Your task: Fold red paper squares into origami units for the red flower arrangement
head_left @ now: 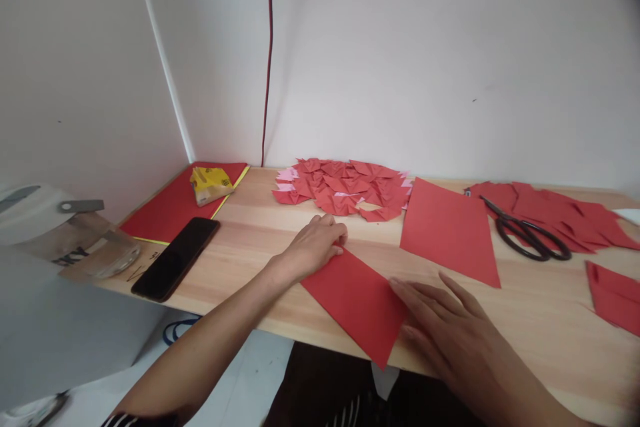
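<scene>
A red sheet of paper [357,300] lies at the table's front edge, one corner jutting over it. It looks folded double, though the layers are hard to make out. My left hand [316,243] has its fingers curled on the sheet's far left end, thumb and fingertips closed at the paper. Along the right edge of the same sheet rests my right hand [445,327], fingers stretched out and thumb side raised. Just beyond, to the right, another red sheet [447,230] lies flat. Behind my left hand is a cluster of folded red and pink paper pieces [345,187].
Black-handled scissors [533,233] lie by a pile of red paper pieces [560,210]. More red paper [617,297] is at the right edge. On the left are a phone [177,257], a yellow packet [211,185] on a red sheet [167,207], and a clear bottle [105,243].
</scene>
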`<action>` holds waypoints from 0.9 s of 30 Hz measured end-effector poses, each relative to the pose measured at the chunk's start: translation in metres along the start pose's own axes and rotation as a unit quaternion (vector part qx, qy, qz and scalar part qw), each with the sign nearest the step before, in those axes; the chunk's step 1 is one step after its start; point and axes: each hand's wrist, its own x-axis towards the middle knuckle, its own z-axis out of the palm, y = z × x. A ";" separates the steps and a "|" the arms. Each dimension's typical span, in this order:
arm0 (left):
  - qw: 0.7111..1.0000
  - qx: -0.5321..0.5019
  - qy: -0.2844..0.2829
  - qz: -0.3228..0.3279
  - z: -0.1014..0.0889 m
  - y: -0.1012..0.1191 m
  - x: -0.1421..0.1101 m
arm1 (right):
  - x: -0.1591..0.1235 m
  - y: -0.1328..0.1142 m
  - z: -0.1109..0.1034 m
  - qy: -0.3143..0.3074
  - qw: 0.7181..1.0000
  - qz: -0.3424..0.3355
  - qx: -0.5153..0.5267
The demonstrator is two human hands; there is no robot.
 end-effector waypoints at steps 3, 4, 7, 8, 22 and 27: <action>1.000 -0.006 -0.020 0.020 -0.002 -0.006 0.002 | -0.003 0.001 0.001 -0.007 1.000 0.007 0.009; 0.999 -0.011 -0.024 0.026 -0.002 -0.007 0.002 | -0.004 0.003 0.002 -0.009 1.000 0.014 0.014; 0.999 -0.035 -0.023 0.032 -0.002 -0.010 0.003 | 0.000 0.008 0.004 -0.026 0.998 0.045 0.041; 0.998 -0.050 -0.022 0.030 -0.002 -0.009 0.004 | 0.005 0.011 0.003 -0.032 0.996 0.056 0.054; 0.948 -0.303 0.079 0.053 -0.009 0.027 0.053 | 0.101 0.054 0.002 -0.028 0.956 0.201 0.213; 0.939 -0.332 0.083 0.031 0.008 0.016 0.052 | 0.098 0.056 0.010 -0.037 0.959 0.196 0.202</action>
